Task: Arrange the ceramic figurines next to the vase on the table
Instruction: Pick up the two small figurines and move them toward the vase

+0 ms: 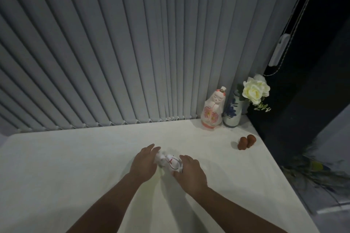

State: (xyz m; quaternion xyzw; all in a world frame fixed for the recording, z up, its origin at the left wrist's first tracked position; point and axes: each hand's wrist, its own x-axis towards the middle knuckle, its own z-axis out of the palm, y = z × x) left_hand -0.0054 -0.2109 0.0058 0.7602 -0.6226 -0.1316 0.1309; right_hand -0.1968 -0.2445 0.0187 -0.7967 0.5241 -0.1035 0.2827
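A small white ceramic figurine (170, 161) with thin red lines lies on the white table (75, 166), blurred, between my two hands. My left hand (144, 161) is pressed against its left side with the fingers stretched forward. My right hand (190, 172) cups its right side. At the back right corner a white vase (232, 112) with a blue pattern holds a white rose (255, 90). A tall white and pink doll figurine (213, 109) stands upright just left of the vase, touching or nearly touching it.
Two small brown rounded figures (247, 142) sit near the table's right edge, in front of the vase. Grey vertical blinds (123, 53) run along the table's back edge. A dark panel (312, 81) rises at the right.
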